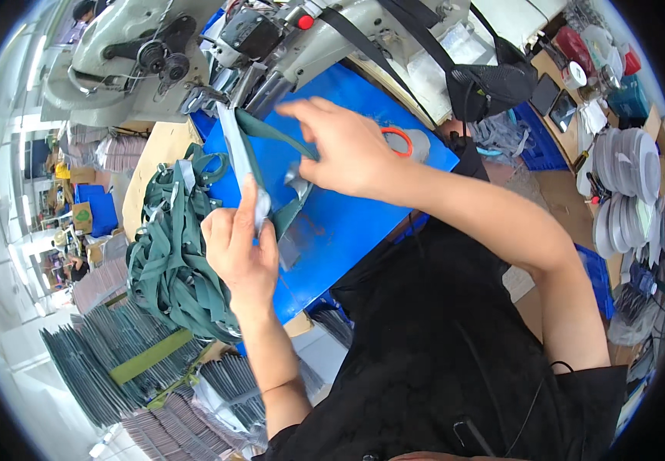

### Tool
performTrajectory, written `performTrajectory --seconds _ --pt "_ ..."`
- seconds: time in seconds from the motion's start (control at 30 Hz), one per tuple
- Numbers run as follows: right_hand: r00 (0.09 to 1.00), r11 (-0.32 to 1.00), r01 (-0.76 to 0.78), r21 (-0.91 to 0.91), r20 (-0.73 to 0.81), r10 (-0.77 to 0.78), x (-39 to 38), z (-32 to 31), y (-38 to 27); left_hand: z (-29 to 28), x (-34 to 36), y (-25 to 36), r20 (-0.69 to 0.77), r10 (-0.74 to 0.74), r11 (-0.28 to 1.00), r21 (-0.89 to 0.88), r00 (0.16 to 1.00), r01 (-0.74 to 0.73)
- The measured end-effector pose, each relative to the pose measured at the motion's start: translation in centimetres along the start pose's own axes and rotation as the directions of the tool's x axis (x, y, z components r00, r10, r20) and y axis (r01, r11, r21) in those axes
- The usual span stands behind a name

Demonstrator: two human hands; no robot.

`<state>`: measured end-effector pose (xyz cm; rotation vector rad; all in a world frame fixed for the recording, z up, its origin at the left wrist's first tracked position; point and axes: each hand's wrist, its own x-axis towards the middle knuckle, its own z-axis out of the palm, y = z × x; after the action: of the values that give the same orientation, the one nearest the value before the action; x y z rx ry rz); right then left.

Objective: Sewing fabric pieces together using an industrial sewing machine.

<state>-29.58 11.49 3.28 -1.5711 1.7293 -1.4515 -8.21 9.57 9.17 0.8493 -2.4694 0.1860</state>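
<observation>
A dark green fabric strap (271, 132) with a pale grey strip (239, 150) along it runs from the foot of a sewing machine (252, 34) toward me. My left hand (242, 244) pinches the pale strip, its index finger laid along it. To the right, my right hand (336, 146) has its index finger stretched toward the machine, while its lower fingers close on a loop of the green strap. The fingertips of my right hand are slightly blurred. Beneath both hands lies the blue work surface (348, 230).
A tangled heap of green straps (175, 246) hangs at the left table edge. Orange-handled scissors (398, 141) lie on the right of the blue surface. A black bag (494, 81) hangs at the back right. Stacks of flat dark pieces (102, 361) stand lower left; white reels (628, 165) stand far right.
</observation>
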Motion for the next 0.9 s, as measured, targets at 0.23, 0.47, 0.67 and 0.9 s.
performTrajectory --seconds 0.23,0.47,0.67,0.9 --pt "0.984 0.886 -0.175 0.430 0.114 0.139 -3.6 0.4 -0.3 -1.3 2.7 1.1 0.323 0.202 0.971 0.054 0.925 -0.231" --pt "0.947 0.737 -0.322 0.594 0.196 0.256 -2.6 0.4 -1.2 -1.7 4.6 -0.1 0.376 0.241 0.961 0.033 0.895 -0.273" --pt "0.946 0.693 -0.325 0.644 0.230 0.230 0.1 2.1 -0.5 -0.8 6.7 -2.9 0.375 0.247 0.962 0.016 0.894 -0.273" --pt "0.927 0.569 -0.365 0.737 0.231 0.295 3.3 4.7 -0.1 0.4 9.3 -5.3 0.391 0.234 0.962 0.040 0.890 -0.270"
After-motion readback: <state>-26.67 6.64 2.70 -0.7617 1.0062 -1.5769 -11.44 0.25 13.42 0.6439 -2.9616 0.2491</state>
